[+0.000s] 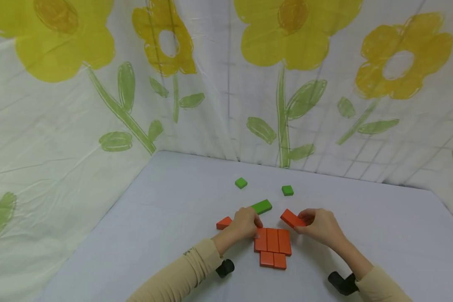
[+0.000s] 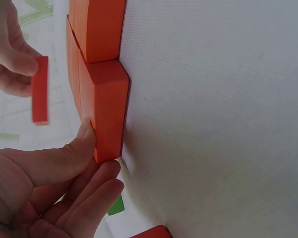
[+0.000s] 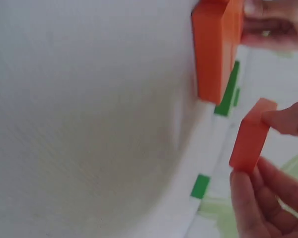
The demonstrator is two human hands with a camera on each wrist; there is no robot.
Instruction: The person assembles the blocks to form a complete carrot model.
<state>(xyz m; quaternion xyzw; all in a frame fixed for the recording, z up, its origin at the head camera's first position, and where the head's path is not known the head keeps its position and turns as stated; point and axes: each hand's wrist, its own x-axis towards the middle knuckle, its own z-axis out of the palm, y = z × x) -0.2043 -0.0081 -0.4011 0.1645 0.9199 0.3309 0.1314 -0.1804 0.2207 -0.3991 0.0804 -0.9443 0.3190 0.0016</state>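
Note:
Three long red blocks [image 1: 272, 240] lie side by side on the table, with two shorter red blocks [image 1: 273, 260] against their near ends. My left hand [image 1: 244, 223] pinches the far end of the leftmost long block [image 2: 108, 109], thumb on its top face and fingertips at its end. Off the table, just beyond the right side of this group, my right hand [image 1: 322, 226] holds another red block [image 3: 251, 139] between thumb and fingers. That block [image 1: 291, 218] is tilted. Behind my left wrist, a further red block [image 1: 223, 223] is partly hidden.
A long green block [image 1: 262, 206] lies just past my left hand, partly covered by it. Farther back are two small green blocks [image 1: 241, 183], [image 1: 287, 190]. A white cloth with painted flowers [image 1: 211, 138] hangs along the table's far edge and left side.

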